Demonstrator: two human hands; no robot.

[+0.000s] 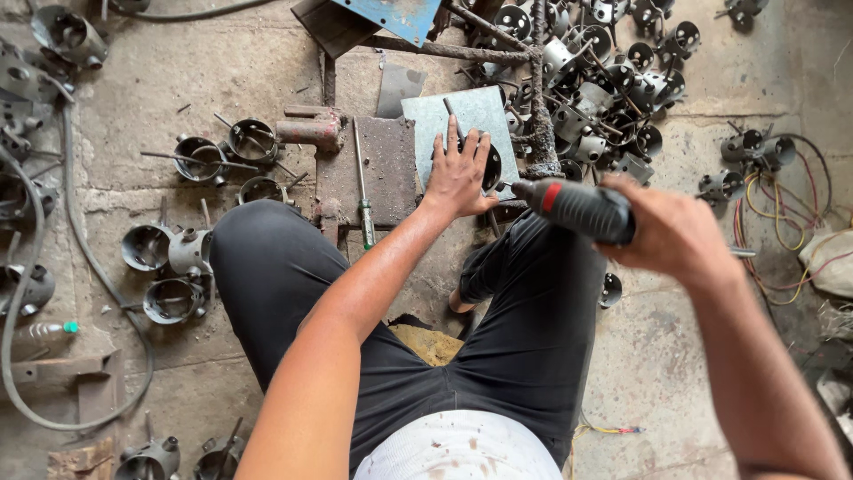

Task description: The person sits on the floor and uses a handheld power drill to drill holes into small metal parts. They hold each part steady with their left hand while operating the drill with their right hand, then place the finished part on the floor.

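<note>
a large heap of finished-looking metal cups [613, 71] is lying beyond the steel plate [466, 120], fewer are waiting at the left [173, 258], so the work is looking well along; the left hand [458, 173] is pressing, fingers spread, on a dark round part [490, 167] atop the plate; the right hand [671, 236] is gripping a black tool handle [577, 209] beside it.

screwdriver [363, 191] | coloured wires [782, 231] | grey hose [53, 293] | plastic bottle [43, 332]

Two hands [458, 178], one black power tool [577, 210], one green-handled screwdriver [364, 200], two flat metal plates [466, 120].
</note>
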